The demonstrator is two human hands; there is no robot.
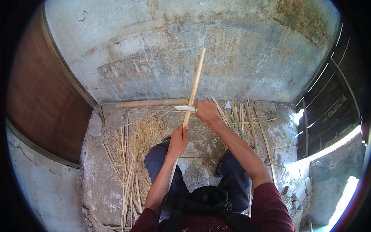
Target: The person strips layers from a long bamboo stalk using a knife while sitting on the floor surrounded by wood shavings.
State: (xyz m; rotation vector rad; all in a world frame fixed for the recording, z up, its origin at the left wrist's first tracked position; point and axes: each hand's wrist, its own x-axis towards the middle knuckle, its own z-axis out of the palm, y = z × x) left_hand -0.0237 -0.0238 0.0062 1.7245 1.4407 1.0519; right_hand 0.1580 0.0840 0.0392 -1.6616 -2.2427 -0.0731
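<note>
A long pale bamboo strip (197, 77) slants up and away from my lap toward the wall. My left hand (179, 140) is closed around it below its middle, and its lower end runs down along my left forearm. In my right hand (208, 112) is a knife (181, 108); my fingers wrap its handle, of which only a bit of green shows. The blade points left and lies across the strip, just above my left hand. Whether its edge has cut into the strip, I cannot tell.
Curly shavings (148, 129) heap on the floor to the left, beside long split strips (129, 185). More strips (242, 120) lie to the right. A bamboo pole (150, 103) rests along the foot of the stained wall (154, 58). Pale blocks (299, 192) sit at the lower right.
</note>
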